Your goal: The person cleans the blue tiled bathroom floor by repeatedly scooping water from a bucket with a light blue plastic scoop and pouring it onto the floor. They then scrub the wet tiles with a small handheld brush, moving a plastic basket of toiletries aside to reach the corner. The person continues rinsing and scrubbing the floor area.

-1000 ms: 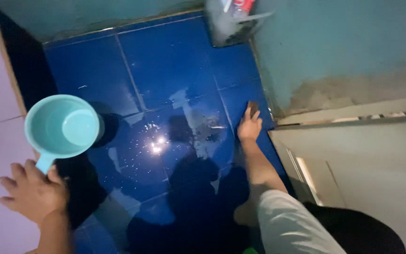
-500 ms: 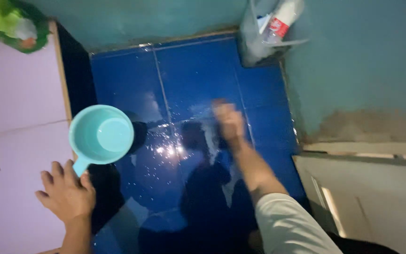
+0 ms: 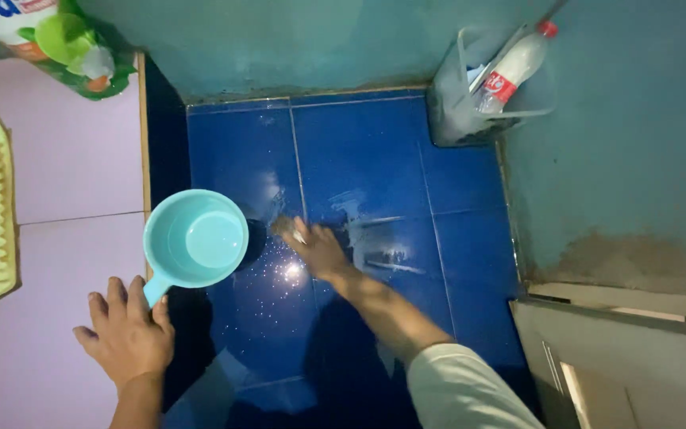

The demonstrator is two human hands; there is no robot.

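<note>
Wet blue tiled floor (image 3: 367, 151), stained teal walls (image 3: 629, 143).

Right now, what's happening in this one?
A person crouches over a wet blue tiled floor. The right hand presses a small dark scrubber onto the tiles beside a light blue dipper. The left hand rests on the pink ledge, at the dipper's handle. A bottle stands in a holder in the far corner.

Showing a turquoise dipper (image 3: 195, 248), glossy deep-blue floor tiles (image 3: 359, 151), pale pink ledge (image 3: 73, 167), teal walls (image 3: 621, 135), white sleeve (image 3: 462, 389)
</note>
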